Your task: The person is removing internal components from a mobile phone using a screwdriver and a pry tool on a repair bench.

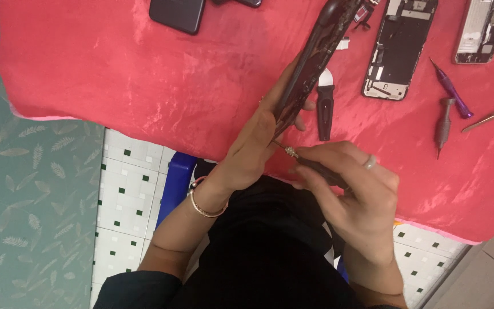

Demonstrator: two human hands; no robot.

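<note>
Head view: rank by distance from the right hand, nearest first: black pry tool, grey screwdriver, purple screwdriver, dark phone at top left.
From the right hand:
1. Black pry tool, just above the hand on the red cloth.
2. Grey screwdriver, up and to the right.
3. Purple screwdriver, beyond the grey one.
4. Dark phone, far top left at the picture's edge.

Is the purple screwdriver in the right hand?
No, the purple screwdriver lies on the red cloth; the right hand holds a dark one.

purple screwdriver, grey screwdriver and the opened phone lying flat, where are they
purple screwdriver (451, 90), head view, mid handle
grey screwdriver (443, 125), head view, handle
opened phone lying flat (399, 48), head view, inner frame
</note>
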